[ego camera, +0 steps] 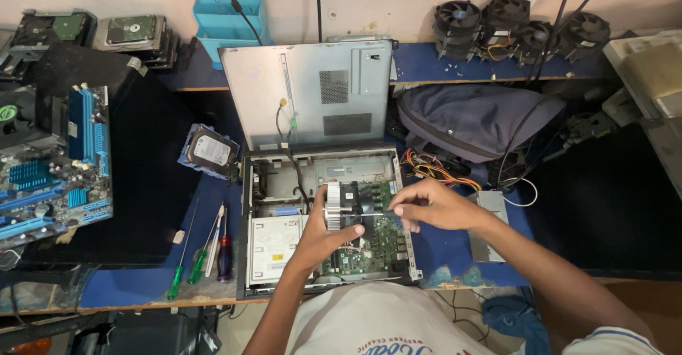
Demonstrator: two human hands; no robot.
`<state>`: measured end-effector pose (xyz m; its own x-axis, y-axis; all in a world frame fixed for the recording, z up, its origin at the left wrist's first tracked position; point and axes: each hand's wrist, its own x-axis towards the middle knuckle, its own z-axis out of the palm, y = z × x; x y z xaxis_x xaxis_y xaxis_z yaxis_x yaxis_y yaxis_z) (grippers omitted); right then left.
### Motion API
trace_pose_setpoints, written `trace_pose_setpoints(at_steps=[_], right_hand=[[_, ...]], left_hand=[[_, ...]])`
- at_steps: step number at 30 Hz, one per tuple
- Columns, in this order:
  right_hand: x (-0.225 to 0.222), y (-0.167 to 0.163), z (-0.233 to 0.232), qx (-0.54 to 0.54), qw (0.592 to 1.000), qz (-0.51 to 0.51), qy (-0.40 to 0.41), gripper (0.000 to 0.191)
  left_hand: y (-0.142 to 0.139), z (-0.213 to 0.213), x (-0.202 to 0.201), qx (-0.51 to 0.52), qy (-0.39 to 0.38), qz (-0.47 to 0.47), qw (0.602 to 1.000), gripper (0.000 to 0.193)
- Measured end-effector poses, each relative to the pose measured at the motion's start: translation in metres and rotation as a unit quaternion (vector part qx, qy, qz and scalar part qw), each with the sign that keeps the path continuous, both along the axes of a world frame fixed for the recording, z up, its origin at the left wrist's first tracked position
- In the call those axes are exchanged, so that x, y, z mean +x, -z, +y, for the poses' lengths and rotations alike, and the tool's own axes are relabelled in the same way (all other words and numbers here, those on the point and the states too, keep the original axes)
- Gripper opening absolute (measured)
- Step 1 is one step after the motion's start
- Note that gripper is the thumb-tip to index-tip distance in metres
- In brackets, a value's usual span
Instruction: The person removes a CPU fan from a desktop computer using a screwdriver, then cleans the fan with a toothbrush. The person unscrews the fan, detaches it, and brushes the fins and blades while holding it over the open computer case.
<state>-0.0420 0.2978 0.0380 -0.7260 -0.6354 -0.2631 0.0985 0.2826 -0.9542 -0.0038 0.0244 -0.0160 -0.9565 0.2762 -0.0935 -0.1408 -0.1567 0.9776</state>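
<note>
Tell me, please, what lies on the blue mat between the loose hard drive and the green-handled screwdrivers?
In the head view nothing lies there: between the hard drive and the screwdrivers only bare blue mat shows, beside the open computer case.

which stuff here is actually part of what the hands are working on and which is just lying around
In use:
- open computer case
- heatsink, gripped by the left hand
- thin tool, held by the right hand
- green board inside the case

Lying about:
- screwdrivers
- loose hard drive
- spare motherboard
- grey bag
- cooling fans
- blue bin
</note>
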Motion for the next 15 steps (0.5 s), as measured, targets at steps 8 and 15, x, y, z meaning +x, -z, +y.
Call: trace_pose_setpoints(at_steps=[8,15], right_hand=[[0.0022,0.003,0.0011,-0.033,0.999,0.028,0.009,0.021],[-0.0001,0.0005,-0.0012,0.004,0.998,-0.054,0.02,0.025]], left_hand=[[-0.0023,-0.0009,-0.0004,0.001,-0.001,-0.011,1.0,0.109],[-0.0029,-0.0004,-0.0008,-0.007,0.002,-0.021,1.0,0.11]])
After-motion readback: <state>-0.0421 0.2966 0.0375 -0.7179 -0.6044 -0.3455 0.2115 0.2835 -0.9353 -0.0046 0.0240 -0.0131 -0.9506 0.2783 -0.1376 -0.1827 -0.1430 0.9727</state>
